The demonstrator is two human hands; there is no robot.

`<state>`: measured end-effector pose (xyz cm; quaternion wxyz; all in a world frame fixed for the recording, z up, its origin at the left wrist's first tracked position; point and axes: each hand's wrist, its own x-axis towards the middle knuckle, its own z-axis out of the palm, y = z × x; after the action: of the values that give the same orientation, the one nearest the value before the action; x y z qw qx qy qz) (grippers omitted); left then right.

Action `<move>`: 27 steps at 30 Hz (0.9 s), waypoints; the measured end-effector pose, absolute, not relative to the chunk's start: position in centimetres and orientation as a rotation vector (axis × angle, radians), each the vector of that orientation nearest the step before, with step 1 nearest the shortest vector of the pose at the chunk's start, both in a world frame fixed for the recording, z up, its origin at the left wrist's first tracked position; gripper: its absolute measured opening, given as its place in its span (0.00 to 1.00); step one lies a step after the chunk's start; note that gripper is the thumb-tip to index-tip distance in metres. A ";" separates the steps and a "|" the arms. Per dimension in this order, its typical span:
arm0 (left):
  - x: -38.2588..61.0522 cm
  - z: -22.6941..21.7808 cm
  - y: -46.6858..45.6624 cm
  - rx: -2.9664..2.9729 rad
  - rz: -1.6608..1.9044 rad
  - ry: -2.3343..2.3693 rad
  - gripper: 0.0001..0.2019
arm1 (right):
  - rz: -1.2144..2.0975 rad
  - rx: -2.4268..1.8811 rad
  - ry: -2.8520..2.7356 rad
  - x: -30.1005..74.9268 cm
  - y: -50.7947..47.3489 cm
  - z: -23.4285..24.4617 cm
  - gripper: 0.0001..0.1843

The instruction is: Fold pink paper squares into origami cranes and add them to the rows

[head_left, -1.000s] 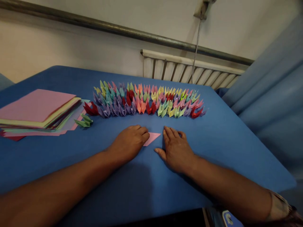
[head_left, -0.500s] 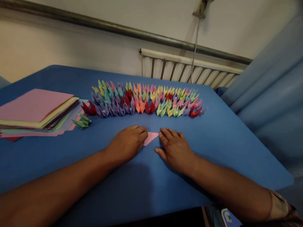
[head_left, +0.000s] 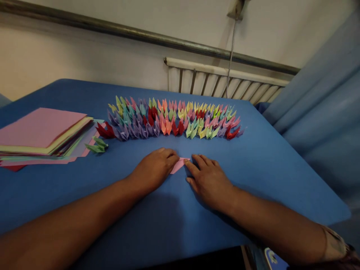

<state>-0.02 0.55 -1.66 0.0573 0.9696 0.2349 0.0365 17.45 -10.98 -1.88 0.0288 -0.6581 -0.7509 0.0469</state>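
Note:
A small piece of folded pink paper (head_left: 177,167) lies on the blue table between my hands. My left hand (head_left: 154,168) has its fingers curled together over the paper's left part, pressing it down and hiding some of it. From the other side, my right hand (head_left: 211,180) rests with fingers apart, its index fingertip touching the paper's right corner. A narrow crease or flap shows along the paper's upper edge. Beyond both hands stand rows of folded paper cranes (head_left: 178,127) in many colours.
At the left lies a stack of coloured paper sheets (head_left: 42,127), with a green paper crane (head_left: 97,145) beside it. The blue table (head_left: 270,168) reaches toward a radiator (head_left: 213,78) by the wall. A blue curtain (head_left: 323,101) hangs at the right.
My right index finger has moved slightly left onto the pink paper's right corner, where a fold line now shows. My left hand has stayed almost in place.

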 end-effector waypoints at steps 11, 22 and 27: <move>0.1 -1.1 0.3 3.070 -0.018 0.718 0.13 | 0.126 -2.012 -2.362 17.5 -11.0 -2.0 0.28; 0.0 -1.1 0.2 3.026 0.010 0.716 0.14 | 0.126 -1.956 -2.296 16.7 -10.8 -2.3 0.36; 0.0 -0.9 0.1 2.999 -0.011 0.755 0.13 | 0.166 -2.010 -2.330 17.0 -10.6 -2.2 0.40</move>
<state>0.01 0.09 -0.94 0.0245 0.9695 0.2439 -0.0034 17.01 -10.58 -2.24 0.0300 -0.6521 -0.7556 0.0539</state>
